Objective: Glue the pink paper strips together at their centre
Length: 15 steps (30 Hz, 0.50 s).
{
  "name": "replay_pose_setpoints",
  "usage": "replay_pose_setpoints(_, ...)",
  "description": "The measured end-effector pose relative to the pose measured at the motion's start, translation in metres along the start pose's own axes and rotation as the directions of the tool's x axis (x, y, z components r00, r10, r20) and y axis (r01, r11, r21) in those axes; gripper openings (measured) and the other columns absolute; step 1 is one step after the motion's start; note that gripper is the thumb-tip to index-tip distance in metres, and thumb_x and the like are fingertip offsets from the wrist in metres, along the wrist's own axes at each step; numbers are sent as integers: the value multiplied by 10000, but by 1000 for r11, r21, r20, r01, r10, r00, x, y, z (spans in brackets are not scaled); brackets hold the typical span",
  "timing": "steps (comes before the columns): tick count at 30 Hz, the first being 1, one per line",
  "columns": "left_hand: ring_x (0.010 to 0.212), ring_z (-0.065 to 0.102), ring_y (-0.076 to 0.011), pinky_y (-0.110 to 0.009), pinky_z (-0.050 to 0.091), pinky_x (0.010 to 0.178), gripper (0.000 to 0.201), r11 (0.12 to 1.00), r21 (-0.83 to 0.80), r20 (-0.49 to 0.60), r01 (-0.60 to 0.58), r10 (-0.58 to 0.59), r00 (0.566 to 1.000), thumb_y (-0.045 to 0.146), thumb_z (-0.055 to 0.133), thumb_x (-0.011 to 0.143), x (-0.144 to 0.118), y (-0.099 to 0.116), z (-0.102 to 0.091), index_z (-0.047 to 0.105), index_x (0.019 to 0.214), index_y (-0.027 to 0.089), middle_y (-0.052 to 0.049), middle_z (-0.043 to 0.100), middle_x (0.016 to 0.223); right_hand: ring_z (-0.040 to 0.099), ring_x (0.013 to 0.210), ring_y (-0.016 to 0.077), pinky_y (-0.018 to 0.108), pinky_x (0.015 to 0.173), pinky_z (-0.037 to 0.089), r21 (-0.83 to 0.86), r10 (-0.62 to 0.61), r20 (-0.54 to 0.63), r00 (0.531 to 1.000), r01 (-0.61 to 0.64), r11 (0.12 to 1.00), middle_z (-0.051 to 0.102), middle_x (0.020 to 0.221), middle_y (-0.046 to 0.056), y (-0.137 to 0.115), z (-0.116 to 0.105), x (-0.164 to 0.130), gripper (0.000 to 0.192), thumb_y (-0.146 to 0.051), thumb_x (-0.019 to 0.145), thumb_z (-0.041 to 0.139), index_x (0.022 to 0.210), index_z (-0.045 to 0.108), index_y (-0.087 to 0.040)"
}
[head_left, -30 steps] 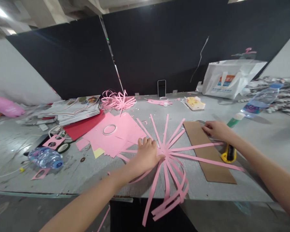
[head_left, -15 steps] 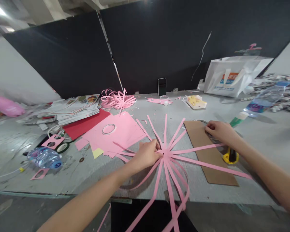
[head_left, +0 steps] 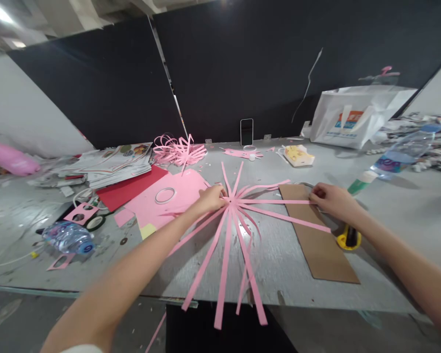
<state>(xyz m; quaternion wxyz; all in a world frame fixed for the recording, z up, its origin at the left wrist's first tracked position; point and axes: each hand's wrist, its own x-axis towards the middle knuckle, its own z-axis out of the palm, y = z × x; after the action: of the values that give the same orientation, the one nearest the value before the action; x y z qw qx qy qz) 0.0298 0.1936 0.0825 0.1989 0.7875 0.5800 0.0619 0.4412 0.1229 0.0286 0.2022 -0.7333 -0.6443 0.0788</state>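
Left hand closes its fingertips on the hub of a pink paper-strip star, where all the strips meet. Right hand lies knuckles up, fingers curled, on the far end of a brown cardboard sheet; whether it pinches a strip tip or only presses the cardboard cannot be told.

Position of the star: near the middle of the grey desk, between the two hands. Its strips radiate from the hub. Several long ones run toward the viewer and hang over the near desk edge. Two or three run rightward across the cardboard, and their tips end at or just beside the right hand. The left hand is therefore the nearer one to the hub, the right hand the nearer one to those tips; the axis of these strips runs nearly straight from one hand to the other.

Surroundings: a yellow utility knife lies just beside the right forearm at the edge of the cardboard. Pink paper sheets with a tape ring on them lie left of the hub, and a second strip star rests farther back.
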Motion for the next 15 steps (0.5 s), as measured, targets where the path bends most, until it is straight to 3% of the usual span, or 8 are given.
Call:
replay_pose_setpoints(5,982,749,-261,-403,525,1038,181,993,31,30,-117,116,993,283,759,860,36,-11,-12,747,1028,216,-31,796,1002,646,723,284,379,682,395,1,-32,-51,998,32,999,722,776,107,-7,-1,-3,185,-379,909,533,777,585,-260)
replay_pose_setpoints(9,1294,635,-363,-543,422,1184,219,980,127,-99,-152,165,981,219,670,921,35,-9,0,725,1130,184,-145,731,1257,621,693,264,357,666,383,-10,-9,-47,999,8,1000,689,730,80,-7,-3,-2,232,-390,914,502,745,590,-257)
replay_pose_setpoints(10,1366,585,-367,-550,401,1206,261,971,157,-136,-182,204,970,193,624,944,30,-7,7,709,1191,178,-167,694,1338,613,687,256,352,661,378,-14,-3,-45,999,3,1000,683,723,77,-6,-4,-2,246,-394,914,500,733,590,-254)
replay_pose_setpoints(12,1370,582,-332,-508,435,1200,301,903,240,-171,-357,402,900,197,520,1014,18,-7,23,684,1264,166,-175,673,1387,596,675,244,348,655,366,-20,-4,-45,999,3,1000,667,701,72,-5,-5,-3,273,-402,913,496,701,578,-251)
replay_pose_setpoints(15,1435,568,-280,-450,439,1241,418,831,200,-80,-519,542,836,287,387,1104,1,-11,42,619,1426,158,-163,637,1510,554,626,228,358,638,344,-28,-22,-28,999,21,999,617,636,67,-2,-4,-5,361,-441,939,477,634,530,-255)
